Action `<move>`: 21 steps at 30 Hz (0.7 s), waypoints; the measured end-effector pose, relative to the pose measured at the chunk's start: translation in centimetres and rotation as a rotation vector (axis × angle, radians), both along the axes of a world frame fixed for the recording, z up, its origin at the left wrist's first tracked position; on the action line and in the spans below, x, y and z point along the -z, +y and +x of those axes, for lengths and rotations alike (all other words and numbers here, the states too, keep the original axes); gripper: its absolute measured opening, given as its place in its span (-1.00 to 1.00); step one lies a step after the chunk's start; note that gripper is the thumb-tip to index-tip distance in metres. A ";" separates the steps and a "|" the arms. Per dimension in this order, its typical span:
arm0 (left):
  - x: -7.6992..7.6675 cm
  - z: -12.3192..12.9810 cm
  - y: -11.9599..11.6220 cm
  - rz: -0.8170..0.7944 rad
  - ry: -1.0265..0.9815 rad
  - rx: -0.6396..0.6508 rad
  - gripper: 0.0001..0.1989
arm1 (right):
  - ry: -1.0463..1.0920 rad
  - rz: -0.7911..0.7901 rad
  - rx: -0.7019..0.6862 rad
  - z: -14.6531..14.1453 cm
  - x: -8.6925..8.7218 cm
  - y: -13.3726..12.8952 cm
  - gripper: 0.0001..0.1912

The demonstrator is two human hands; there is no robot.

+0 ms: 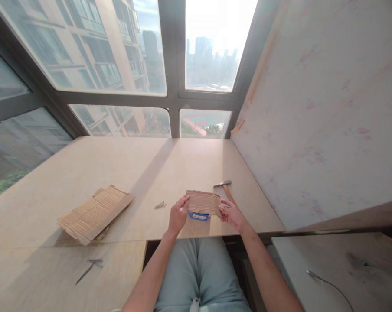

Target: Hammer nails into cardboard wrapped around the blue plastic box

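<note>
Taking the card (203,202) as the clock's centre and the window as twelve, the lap (199,273) sits nearest, at six. Dark slivers (90,267) lie at eight. A blue box (199,216) shows under the card's near edge; whether they touch, I cannot tell.

The card is between both hands, long axis running nine to three, neither hand nearer. The left hand (179,213) pinches its nine o'clock end, the right hand (232,215) its three o'clock end; some fingertips are hidden. The left forearm slants toward one, the right toward eleven.

At nine lie the nails (160,205), then, well apart, a cardboard stack (96,212). The hammer (227,189) rests near two, close to the right hand. Beyond, at twelve, stands the window (209,56).
</note>
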State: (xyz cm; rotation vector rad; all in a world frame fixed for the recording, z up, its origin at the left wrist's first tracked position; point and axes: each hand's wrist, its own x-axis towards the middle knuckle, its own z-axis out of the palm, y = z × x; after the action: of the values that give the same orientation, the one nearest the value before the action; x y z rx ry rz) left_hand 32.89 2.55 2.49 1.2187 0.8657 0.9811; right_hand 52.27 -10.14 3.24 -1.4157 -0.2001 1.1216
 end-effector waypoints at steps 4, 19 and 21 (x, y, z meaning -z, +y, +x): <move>-0.2 0.0 -0.6 0.092 -0.026 0.021 -0.86 | 0.120 -0.028 -0.041 -0.3 0.5 0.3 -0.69; 1.3 -0.4 -2.5 0.414 0.200 0.112 -0.39 | 0.310 0.119 0.382 -4.4 -0.5 1.2 -0.76; 1.3 -0.2 -2.2 0.430 0.238 0.124 -0.39 | 0.322 0.109 0.386 -4.0 -0.8 1.7 -0.78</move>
State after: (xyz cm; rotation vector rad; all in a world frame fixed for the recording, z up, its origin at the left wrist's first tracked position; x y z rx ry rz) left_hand 32.67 0.33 1.16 1.7629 0.7716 0.9618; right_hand 48.25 -8.41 4.01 -1.0999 0.2307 0.9816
